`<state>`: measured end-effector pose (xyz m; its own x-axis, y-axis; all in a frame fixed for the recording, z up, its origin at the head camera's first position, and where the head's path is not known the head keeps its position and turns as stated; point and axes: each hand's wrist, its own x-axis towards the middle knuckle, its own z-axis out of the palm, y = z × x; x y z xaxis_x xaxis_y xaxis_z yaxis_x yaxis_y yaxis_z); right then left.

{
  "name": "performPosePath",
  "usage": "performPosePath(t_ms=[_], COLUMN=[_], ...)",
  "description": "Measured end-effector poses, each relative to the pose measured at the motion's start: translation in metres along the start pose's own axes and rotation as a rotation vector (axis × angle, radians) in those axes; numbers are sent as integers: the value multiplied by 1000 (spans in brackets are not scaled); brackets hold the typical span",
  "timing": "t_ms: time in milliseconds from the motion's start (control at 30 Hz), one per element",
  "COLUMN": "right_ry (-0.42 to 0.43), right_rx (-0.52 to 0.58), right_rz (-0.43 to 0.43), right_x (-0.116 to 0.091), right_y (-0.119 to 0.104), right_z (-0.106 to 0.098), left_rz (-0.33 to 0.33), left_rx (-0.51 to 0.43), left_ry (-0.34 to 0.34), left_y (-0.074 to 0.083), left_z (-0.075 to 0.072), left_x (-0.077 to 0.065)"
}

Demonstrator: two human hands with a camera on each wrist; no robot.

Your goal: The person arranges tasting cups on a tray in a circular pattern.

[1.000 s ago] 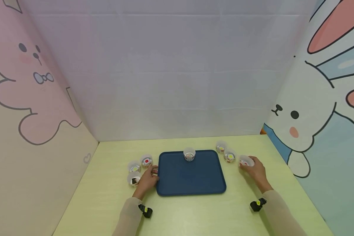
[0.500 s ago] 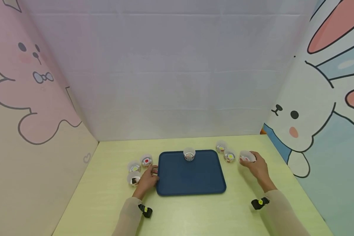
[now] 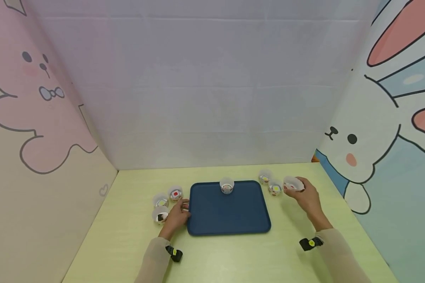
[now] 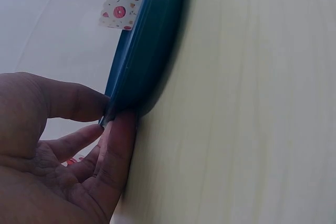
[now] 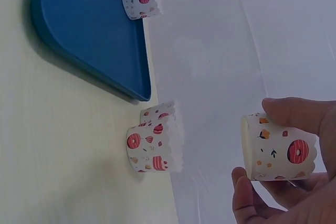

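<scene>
My right hand [image 3: 309,197] grips a white paper baking cup [image 5: 281,150] with donut and flower prints, thumb on one side and fingers on the other. The cup is raised above the table, right of two other cups. My left hand [image 3: 176,217] holds the left edge of the dark blue tray [image 3: 230,216], and the left wrist view shows the thumb on its rim and a finger against its outer side. One paper cup [image 3: 227,186] stands on the tray at its back edge.
Two paper cups [image 3: 274,188] with small yellow pieces inside stand right of the tray. Left of it, near the left hand, are three more cups [image 3: 161,216]; they contain a dark, a yellow and a red piece. Walls printed with cartoon animals [image 3: 354,157] border the pale table [image 3: 230,259].
My right hand has lifted the paper cup off the table and moved it slightly left, toward the two cups beside the tray. The left hand has stayed at the tray's edge.
</scene>
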<state>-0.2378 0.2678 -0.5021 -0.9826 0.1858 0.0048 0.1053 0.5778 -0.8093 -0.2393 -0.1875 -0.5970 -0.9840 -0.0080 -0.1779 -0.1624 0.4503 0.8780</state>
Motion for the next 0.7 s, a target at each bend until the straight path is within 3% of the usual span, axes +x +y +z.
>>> performPosePath(t_ms=[700], right_ry=[-25], right_rx=[77], right_rz=[-79], right_x=[-9], right_y=[-35], right_z=[7], left_rz=[-11], left_rx=[0], left_ry=[-4], left_y=[0], left_z=[0], left_x=[-1])
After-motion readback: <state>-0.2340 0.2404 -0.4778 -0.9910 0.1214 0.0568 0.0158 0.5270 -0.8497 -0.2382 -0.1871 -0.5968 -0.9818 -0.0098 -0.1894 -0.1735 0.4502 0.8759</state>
